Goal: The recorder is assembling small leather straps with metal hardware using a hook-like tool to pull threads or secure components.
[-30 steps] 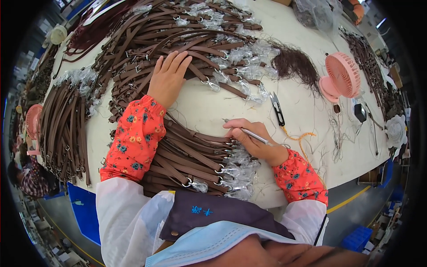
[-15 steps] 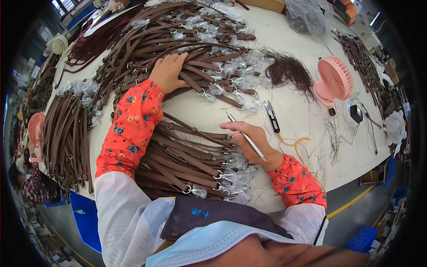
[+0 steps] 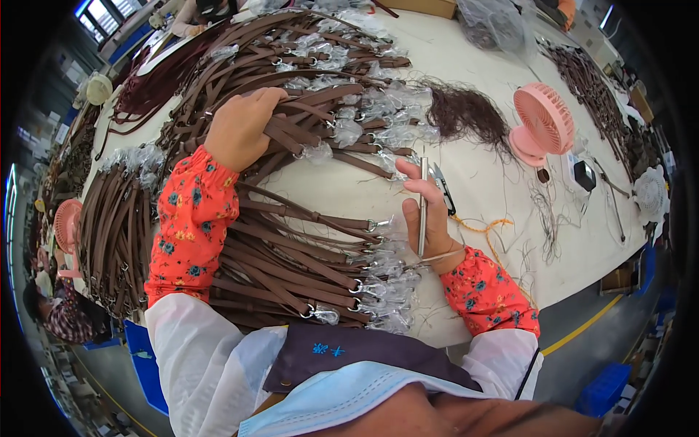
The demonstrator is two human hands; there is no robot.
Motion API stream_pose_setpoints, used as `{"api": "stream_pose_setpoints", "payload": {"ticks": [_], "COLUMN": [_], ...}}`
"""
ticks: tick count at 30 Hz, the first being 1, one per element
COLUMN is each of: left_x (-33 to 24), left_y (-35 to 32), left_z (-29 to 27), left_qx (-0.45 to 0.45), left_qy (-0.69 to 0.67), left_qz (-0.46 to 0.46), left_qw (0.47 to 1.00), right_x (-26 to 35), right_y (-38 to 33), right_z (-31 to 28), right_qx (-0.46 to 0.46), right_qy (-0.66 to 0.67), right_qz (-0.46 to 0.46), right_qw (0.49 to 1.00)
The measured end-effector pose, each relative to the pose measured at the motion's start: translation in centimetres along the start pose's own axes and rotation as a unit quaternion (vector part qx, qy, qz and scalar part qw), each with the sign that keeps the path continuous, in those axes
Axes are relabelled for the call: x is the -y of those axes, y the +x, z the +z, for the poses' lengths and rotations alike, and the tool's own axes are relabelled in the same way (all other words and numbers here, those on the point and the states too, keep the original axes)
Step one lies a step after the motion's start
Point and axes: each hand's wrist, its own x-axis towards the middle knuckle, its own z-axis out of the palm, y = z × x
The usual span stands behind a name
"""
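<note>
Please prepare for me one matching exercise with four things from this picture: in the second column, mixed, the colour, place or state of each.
Column 1
1. Left hand
2. Right hand
3. Small fan
4. Thread tangle

Column 2
A. pink, standing on the white table
B. holding a slim silver tool
C. dark, lying to the left of the fan
D. gripping brown straps

Pairs: 1-D, 2-B, 3-A, 4-C
</note>
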Motion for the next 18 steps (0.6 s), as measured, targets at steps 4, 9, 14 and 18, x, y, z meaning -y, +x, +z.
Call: {"api": "stream_pose_setpoints", "payload": {"ticks": [4, 9, 14, 18], "left_x": [-2.6, -1.6, -0.3, -1.0], "left_y": [-0.5, -2.8, -5.2, -5.2], "left_z": [-4.3, -2.6, 1.7, 1.7], "left_qx": [-0.072, -0.027, 0.213, 0.258], "left_qy": [0.079, 0.06, 0.067, -0.023], "left_qz": [0.003, 0.059, 0.051, 0.012], "left_qw": [0.994, 0.996, 0.973, 0.966], "right_x": [-0.1, -0.2, -0.4, -0.4], "right_y": [-0.1, 0.0, -0.1, -0.1], "right_z": [-0.2, 0.0, -0.1, -0.1], "right_qx": [-0.024, -0.032, -0.024, -0.03], "right_qy": [-0.02, -0.017, -0.019, -0.002], "right_qz": [0.001, -0.005, 0.025, 0.05], "right_qw": [1.0, 0.999, 0.999, 0.998]}}
